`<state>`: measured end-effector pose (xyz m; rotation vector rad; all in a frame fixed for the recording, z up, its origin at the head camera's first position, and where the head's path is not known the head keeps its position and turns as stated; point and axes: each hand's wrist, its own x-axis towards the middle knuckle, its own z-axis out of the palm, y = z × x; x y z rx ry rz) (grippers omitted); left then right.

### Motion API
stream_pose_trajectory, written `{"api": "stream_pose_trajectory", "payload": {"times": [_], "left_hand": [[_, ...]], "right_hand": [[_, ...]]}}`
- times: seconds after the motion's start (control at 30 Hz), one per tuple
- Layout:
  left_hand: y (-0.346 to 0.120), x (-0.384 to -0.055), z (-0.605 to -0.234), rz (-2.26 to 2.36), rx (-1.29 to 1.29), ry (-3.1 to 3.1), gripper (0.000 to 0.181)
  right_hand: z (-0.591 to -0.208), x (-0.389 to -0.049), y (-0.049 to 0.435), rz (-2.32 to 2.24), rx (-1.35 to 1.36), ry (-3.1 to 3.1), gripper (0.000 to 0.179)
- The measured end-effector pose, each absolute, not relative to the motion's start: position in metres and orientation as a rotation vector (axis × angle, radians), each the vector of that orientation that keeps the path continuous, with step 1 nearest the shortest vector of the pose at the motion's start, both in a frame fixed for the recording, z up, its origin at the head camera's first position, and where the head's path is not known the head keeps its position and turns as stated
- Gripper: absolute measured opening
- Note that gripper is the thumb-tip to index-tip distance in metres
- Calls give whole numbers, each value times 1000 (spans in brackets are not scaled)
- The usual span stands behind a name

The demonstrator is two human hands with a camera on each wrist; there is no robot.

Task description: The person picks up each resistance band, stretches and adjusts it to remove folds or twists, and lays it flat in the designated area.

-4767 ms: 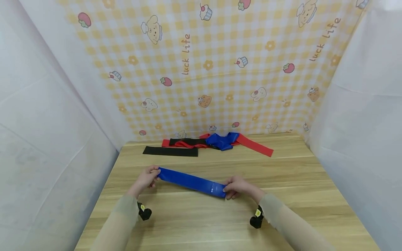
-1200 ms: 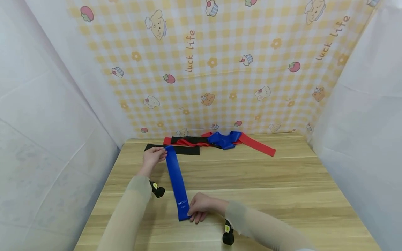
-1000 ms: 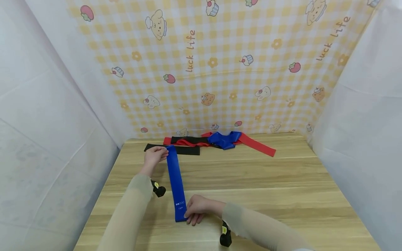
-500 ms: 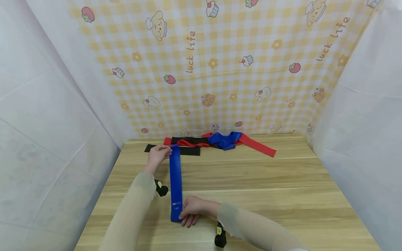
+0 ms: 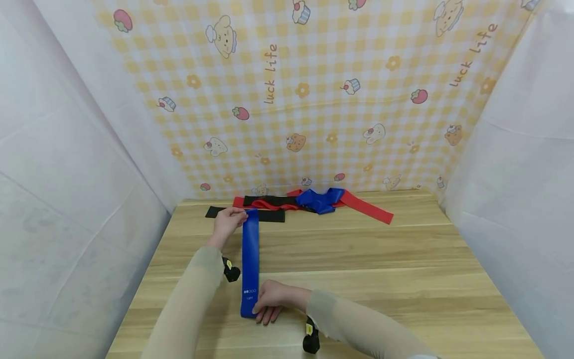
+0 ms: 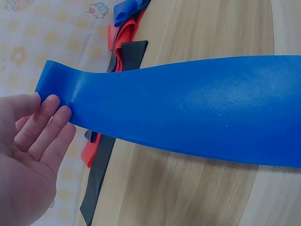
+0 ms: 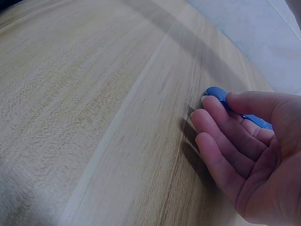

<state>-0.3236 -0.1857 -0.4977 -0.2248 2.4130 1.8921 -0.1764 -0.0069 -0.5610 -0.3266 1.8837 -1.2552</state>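
Note:
A blue resistance band (image 5: 250, 254), printed "Light" near its lower end, stretches lengthwise from back to front on the left part of the table. My left hand (image 5: 227, 223) pinches its far end between thumb and fingers; in the left wrist view the blue loop (image 6: 188, 108) spreads away from those fingertips. At the near end my right hand (image 5: 271, 300) pinches a corner between thumb and index finger, the other fingers extended close over the wood. Behind the left hand lies a flat black band (image 5: 271, 216), partly covered by the blue one.
At the back, a heap of bands lies along the patterned cloth (image 5: 287, 99): a crumpled blue band (image 5: 319, 201), a red band (image 5: 367, 208) trailing right, and a black band (image 5: 269, 201). White sheets (image 5: 67, 174) rise on both sides of the wooden table (image 5: 358, 259).
The blue band has turned from nearly crosswise to front-to-back, both hands keeping their pinch on its ends. Over the last second its near end has shifted left and its far end slightly right.

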Motion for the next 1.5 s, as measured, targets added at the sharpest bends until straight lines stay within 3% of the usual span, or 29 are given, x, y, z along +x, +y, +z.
{"api": "stream_pose_trajectory", "payload": {"times": [1.5], "left_hand": [[-178,-334,-530,1684,-215,2546,23]], "right_hand": [[-564,-182,-8,-1279,-298,1812,17]]}}
